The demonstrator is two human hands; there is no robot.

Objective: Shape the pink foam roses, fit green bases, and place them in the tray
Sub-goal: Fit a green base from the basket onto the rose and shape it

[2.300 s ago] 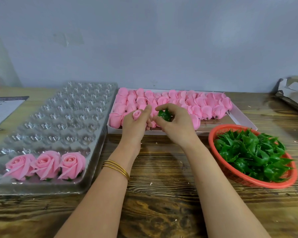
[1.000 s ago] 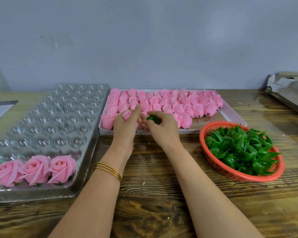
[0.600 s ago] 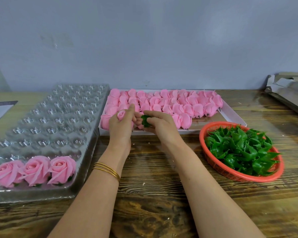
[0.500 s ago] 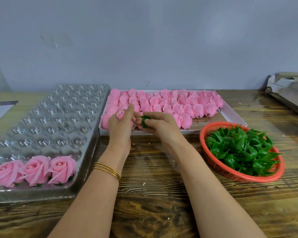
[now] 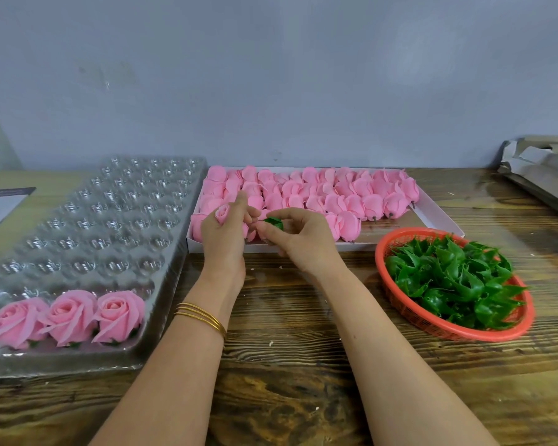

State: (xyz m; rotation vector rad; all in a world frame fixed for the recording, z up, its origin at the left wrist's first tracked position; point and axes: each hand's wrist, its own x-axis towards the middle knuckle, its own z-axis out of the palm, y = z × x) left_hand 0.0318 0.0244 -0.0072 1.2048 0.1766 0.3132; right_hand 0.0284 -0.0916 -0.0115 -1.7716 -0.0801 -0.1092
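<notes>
— Roses [image 5: 66, 317]: only three done on that whole table [image 5: 287, 397]?
— Three, yes, in the near row of the clear tray [image 5: 78, 236] on the left. It was the same three a couple of seconds back.
— And the white box [image 5: 438, 220]?
— Behind the hands, packed with pink buds [image 5: 351, 197]. The red basket [image 5: 397, 300] sits right of the hands, just in front of the box, heaped with green bases [image 5: 448, 281].
— What are the hands doing?
— The left hand [image 5: 223, 239], bangles [image 5: 200, 317] on its wrist, holds one bud [image 5: 222, 214] over the box's near edge, forefinger up. The right hand [image 5: 300, 243] pinches a single base [image 5: 274, 223] between thumb and fingertips.
— Joined yet?
— No. The base is just beside the bud, not on it, much as half a second ago. Neither hand has shifted much since then.
</notes>
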